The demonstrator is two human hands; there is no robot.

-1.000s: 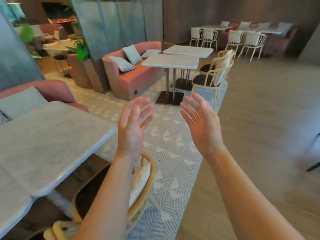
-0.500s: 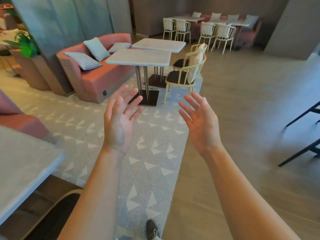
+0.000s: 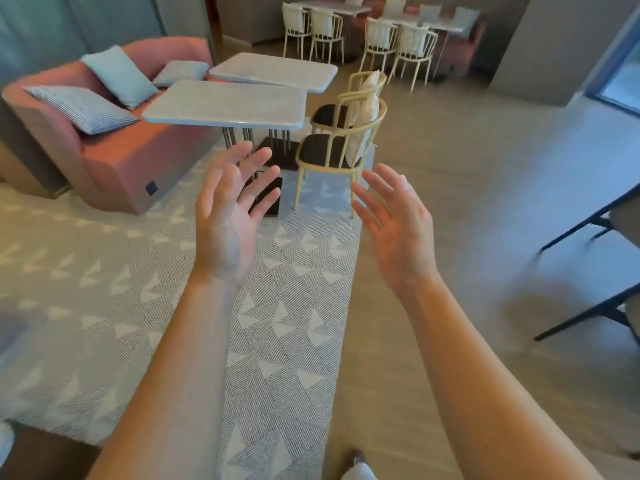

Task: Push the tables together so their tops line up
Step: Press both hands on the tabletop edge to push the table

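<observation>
Hovering left hand (image 3: 225, 223), right hand (image 3: 398, 233) spread, empty | near table (image 3: 225, 103), far table (image 3: 273, 69) long axes crosswise, offset

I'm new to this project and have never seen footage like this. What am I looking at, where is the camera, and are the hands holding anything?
There is no machine here. These are a person's two bare arms, filmed by a single wide-angle camera worn on the head, looking forward and down. The left hand and right hand are raised in the air with fingers spread, holding and touching nothing. Ahead stand two pale stone-look tables. The farther table sits shifted to the right of the nearer table, and nothing shows on either top. A pink sofa with cushions is on their left, two cream chairs are on their right, and a patterned rug lies under the hands.
</observation>
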